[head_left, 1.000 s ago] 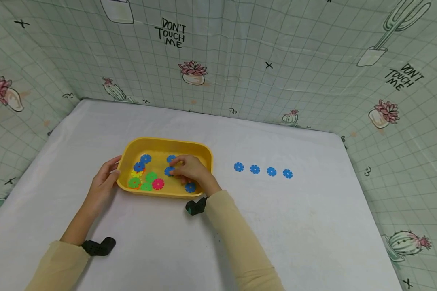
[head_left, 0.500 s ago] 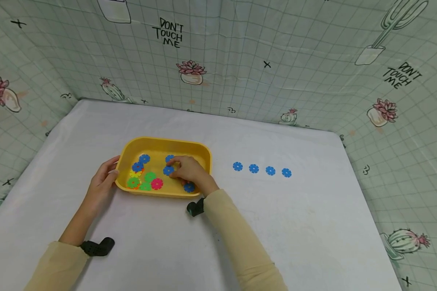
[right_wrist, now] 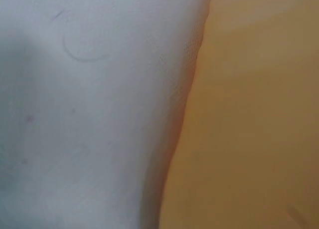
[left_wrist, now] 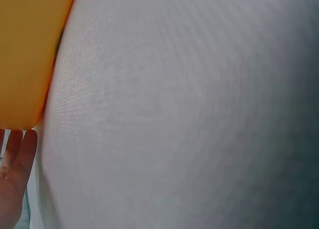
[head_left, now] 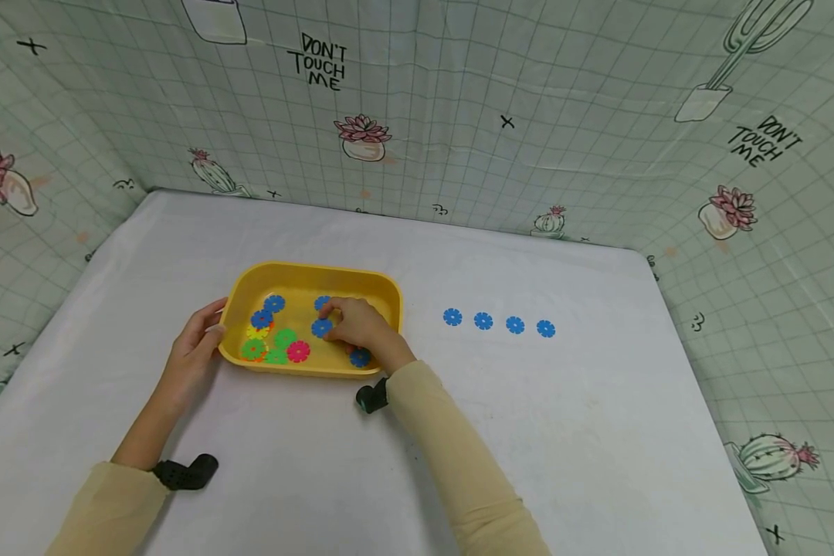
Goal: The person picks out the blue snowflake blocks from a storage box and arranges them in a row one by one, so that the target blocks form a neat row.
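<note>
A yellow tray (head_left: 310, 371) holds several small notched plastic discs. My left hand (head_left: 193, 347) rests against the tray's left end, fingers fairly straight along the outer wall and thumb at the rim. In the left wrist view, fingers (left_wrist: 22, 161) touch the tray's corner (left_wrist: 25, 64). Inside the tray, my right hand (head_left: 361, 324) pinches a blue disc (head_left: 321, 329) between thumb and index finger. Another blue disc (head_left: 321, 303) lies just beyond the index finger, and a third blue disc (head_left: 358, 358) is partly hidden under the hand. The right wrist view shows only the tray wall (right_wrist: 249, 139) and cloth.
Several blue discs (head_left: 483, 320) lie in a row on the white cloth (head_left: 584, 432) right of the tray. At the tray's left are green discs (head_left: 285, 338), a pink disc (head_left: 298, 351), yellow pieces and two blue discs (head_left: 274, 303). A patterned curtain (head_left: 431, 93) hangs behind.
Almost nothing moves. The right thumb and index finger stay at the blue disc, which shifts very slightly in the tray. The whole view drifts a little to the left.
</note>
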The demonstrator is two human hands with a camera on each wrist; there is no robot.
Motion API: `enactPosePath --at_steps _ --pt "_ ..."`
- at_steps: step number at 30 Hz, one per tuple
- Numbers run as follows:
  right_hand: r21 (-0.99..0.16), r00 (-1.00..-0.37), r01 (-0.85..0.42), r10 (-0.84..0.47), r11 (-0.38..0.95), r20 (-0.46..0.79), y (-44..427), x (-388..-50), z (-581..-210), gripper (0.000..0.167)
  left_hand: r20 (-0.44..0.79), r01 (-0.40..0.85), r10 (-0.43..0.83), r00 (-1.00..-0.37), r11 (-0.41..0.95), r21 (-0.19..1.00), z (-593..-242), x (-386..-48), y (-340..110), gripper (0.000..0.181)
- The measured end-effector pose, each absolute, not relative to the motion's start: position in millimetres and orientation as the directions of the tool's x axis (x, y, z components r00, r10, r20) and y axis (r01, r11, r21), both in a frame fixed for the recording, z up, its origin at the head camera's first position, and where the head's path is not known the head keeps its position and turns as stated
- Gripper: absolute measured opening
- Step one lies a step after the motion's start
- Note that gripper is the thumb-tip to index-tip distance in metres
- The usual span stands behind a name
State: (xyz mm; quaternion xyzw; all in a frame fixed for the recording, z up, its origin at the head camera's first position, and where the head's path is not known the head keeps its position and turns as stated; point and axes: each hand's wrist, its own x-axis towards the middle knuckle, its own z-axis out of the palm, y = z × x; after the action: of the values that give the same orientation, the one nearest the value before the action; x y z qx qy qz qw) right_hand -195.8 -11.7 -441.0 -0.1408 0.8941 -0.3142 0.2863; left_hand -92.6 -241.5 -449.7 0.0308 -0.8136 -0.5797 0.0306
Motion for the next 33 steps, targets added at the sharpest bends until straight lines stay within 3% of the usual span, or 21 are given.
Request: enactPosePath --at_steps 8,20,33 --pt "-0.674 -0.796 -0.092 -0.460 0.733 -0.392 -11.2 -194.8 -441.2 0.027 -0.002 -0.034 -0.095 -0.996 0.337 0.941 -450.6 -92.6 -241.8 0.047" --pt "-0.608 -0.810 -0.294 -0.530 0.738 -0.252 -11.0 -193.3 -443.9 0.027 -0.003 -0.030 -0.084 -0.996 0.324 0.946 -448.8 -92.1 -241.4 0.047" --pt "-0.674 -0.792 -0.312 -0.576 0.669 -0.205 -10.6 -193.4 -445.0 0.015 -0.002 -0.029 -0.082 -0.997 0.329 0.944 -447.5 -91.1 -241.1 0.047"
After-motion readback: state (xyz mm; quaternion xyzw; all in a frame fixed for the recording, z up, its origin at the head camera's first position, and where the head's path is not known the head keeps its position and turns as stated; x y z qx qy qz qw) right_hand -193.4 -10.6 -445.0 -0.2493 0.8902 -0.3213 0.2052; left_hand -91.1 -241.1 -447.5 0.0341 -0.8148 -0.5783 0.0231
